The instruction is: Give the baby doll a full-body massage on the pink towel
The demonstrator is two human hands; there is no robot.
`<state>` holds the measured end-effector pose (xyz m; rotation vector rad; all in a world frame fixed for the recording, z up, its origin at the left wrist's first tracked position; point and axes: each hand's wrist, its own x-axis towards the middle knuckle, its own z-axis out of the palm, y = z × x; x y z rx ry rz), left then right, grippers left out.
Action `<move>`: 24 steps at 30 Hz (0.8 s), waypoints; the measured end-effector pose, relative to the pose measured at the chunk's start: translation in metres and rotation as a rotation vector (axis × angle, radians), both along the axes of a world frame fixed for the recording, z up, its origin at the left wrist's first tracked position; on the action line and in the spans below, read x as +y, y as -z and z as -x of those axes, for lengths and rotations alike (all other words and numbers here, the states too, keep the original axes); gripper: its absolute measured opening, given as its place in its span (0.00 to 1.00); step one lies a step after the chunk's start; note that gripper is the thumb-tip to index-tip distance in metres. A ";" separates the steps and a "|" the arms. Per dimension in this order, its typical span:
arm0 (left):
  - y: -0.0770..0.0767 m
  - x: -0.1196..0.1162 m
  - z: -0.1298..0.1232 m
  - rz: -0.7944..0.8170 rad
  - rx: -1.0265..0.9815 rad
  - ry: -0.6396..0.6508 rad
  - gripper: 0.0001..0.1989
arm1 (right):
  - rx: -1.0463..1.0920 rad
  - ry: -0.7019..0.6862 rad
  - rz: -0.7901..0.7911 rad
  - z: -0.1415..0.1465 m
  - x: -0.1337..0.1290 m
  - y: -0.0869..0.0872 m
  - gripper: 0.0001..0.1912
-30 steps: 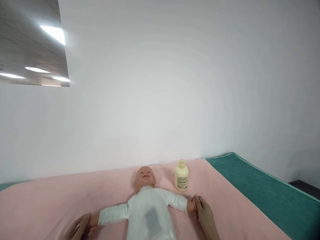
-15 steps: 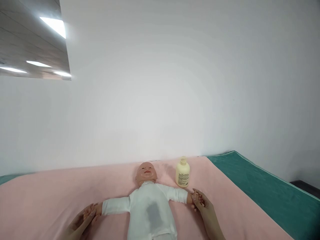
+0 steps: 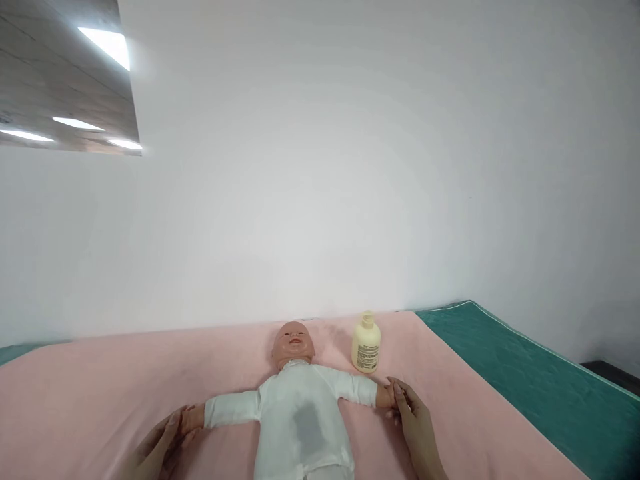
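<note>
Clearly, a doll [image 3: 295, 390] in white clothing [image 3: 277, 423] lies face up on a pink cloth [image 3: 130, 370] at the bottom centre, its arms spread. At the lower left, the left hand [image 3: 154, 443] holds one arm's end, the fingers seemingly closed around it, though partly hidden; at the lower right, the right hand [image 3: 416, 419] pinches the other arm's end, near an upright yellow bottle [image 3: 367, 345].
</note>
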<state>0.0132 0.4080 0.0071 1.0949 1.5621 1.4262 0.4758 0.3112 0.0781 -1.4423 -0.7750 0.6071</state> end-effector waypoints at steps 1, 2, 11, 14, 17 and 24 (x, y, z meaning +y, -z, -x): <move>-0.002 0.000 0.001 0.028 -0.021 0.024 0.17 | -0.004 -0.003 -0.007 0.000 -0.001 0.000 0.29; -0.004 0.000 0.001 0.059 -0.044 0.053 0.19 | -0.006 -0.006 -0.014 0.001 -0.001 -0.001 0.29; -0.017 -0.013 -0.017 0.106 -0.179 0.104 0.27 | 0.013 -0.035 -0.006 0.003 0.002 -0.004 0.27; -0.013 -0.011 -0.012 0.111 -0.116 0.108 0.25 | -0.021 -0.034 0.028 0.002 0.005 0.004 0.23; -0.013 -0.012 -0.008 0.081 0.017 0.085 0.23 | -0.056 -0.027 0.051 0.002 0.007 0.011 0.20; -0.029 -0.022 -0.016 0.073 -0.050 0.067 0.20 | -0.091 0.001 0.039 -0.002 0.003 0.009 0.23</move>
